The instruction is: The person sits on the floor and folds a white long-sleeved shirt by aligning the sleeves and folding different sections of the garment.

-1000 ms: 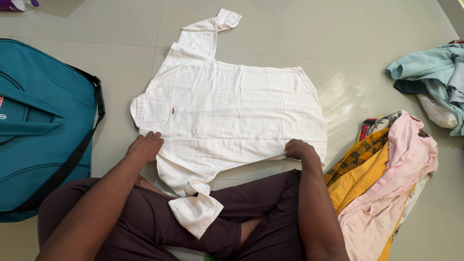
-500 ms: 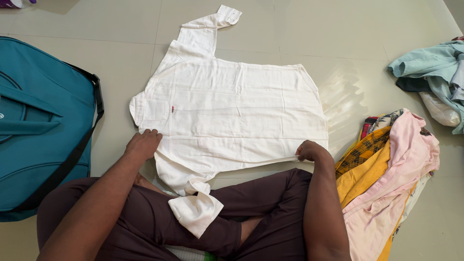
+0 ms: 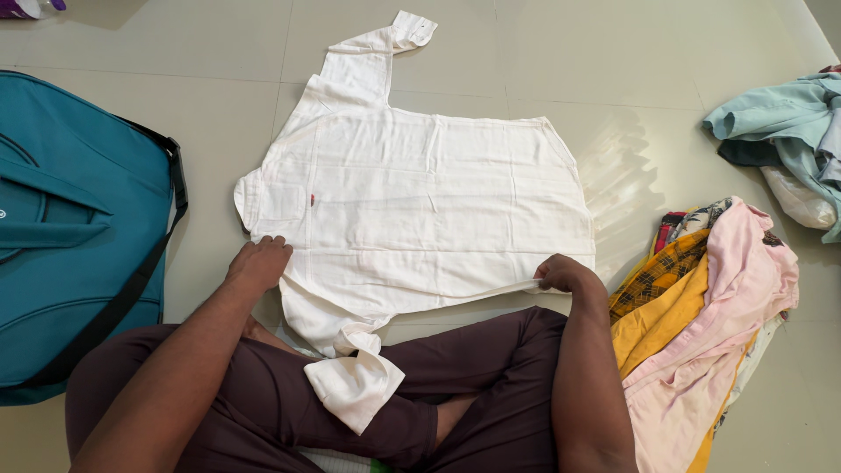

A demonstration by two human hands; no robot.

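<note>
Pinning the white shirt (image 3: 412, 206) flat with left hand (image 3: 259, 264), right hand (image 3: 565, 273) fingers pinching its near edge, readying to fold that edge over.

White shirts spread on the floor: one (image 3: 420, 210)
Teal bags: one (image 3: 74, 228)
Heaps of clothes: two, one pink and yellow (image 3: 701, 324), one pale blue (image 3: 784, 131)
Hands in view: two, left hand (image 3: 258, 263), right hand (image 3: 565, 273)

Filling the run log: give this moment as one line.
left hand: pressing white shirt near collar | right hand: pinching shirt's near edge | shirt: spread flat on floor | teal bag: left
</note>
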